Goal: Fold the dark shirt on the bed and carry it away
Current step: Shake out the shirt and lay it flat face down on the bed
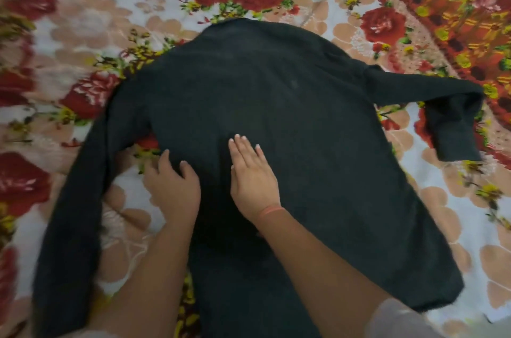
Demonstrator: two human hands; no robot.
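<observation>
The dark shirt point(276, 105) lies spread flat on the bed, its collar end away from me. One long sleeve runs down the left side; the other stretches right and bends back at the cuff point(453, 127). My left hand point(172, 185) curls over the shirt's left side edge just below the armpit, thumb and fingers pinching the fabric. Flat on the middle of the shirt rests my right hand point(253, 177), fingers together and pointing away from me, a thin orange band on the wrist.
A floral bedspread point(116, 20) with red and yellow roses on white and peach covers the bed all around the shirt. A patterned orange border point(456, 6) runs along the upper right.
</observation>
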